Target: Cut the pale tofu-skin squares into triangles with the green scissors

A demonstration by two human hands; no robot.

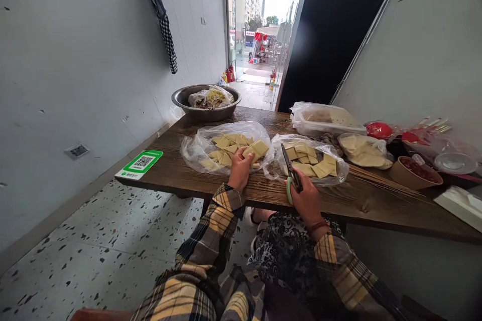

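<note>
My left hand [240, 168] is closed on a few pale yellow tofu-skin squares [257, 149], held over the left plastic bag [195, 146]. More cut squares [230, 144] lie loose in that bag. In my right hand [307, 195] is a pair of scissors [289, 173] with pale green handles, the dark blades pointing up and away from me. Behind the scissors, a second plastic bag [342, 171] lies spread out with several more tofu-skin pieces [307, 158] on it. The fingers inside the scissor handles are partly hidden.
A metal basin [178, 102] with bagged skewers stands at the far left of the wooden table [181, 180]. A QR-code sign [140, 163] lies at the left corner. To the right are a wrapped plastic tub [327, 119], bagged sheets [365, 151], wooden sticks [387, 180] and a paper bowl [414, 173].
</note>
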